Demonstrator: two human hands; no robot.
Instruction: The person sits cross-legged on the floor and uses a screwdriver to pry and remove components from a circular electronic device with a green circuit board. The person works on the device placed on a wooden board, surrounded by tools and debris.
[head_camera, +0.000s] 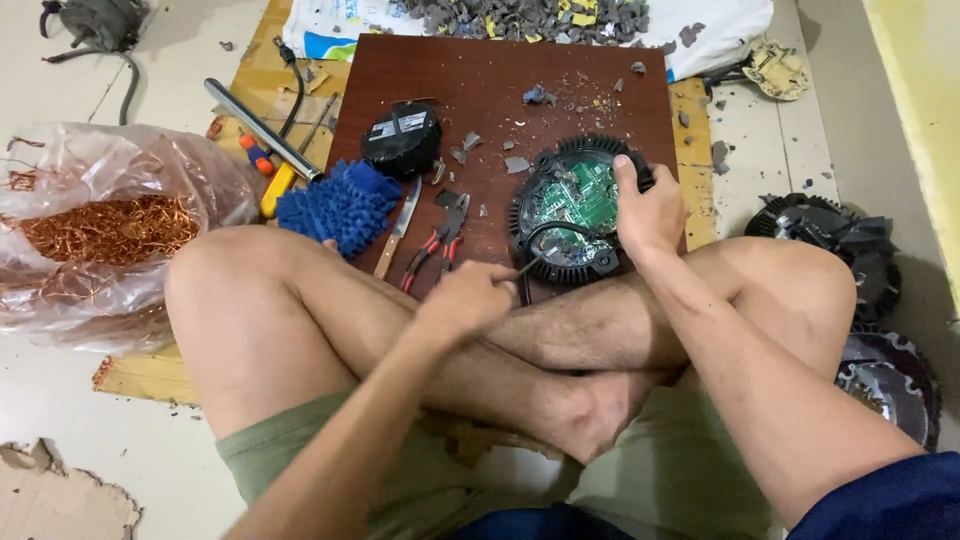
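Nearby, clear plastic bag (120, 240) holds copper wire (105, 228); right hand (650, 210) grips round black housing (575, 215)

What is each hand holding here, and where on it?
The right hand grips the round black housing at its right rim. The left hand holds a thin tool by its handle end.

Support: dark red-brown board (590, 95) on floor | on board: round black housing (575, 212) with green circuit board | left of housing: red-handled pliers (437, 243), knife (399, 229), blue mitt (340, 205) | upper left of housing: black puck (402, 139), grey chips.
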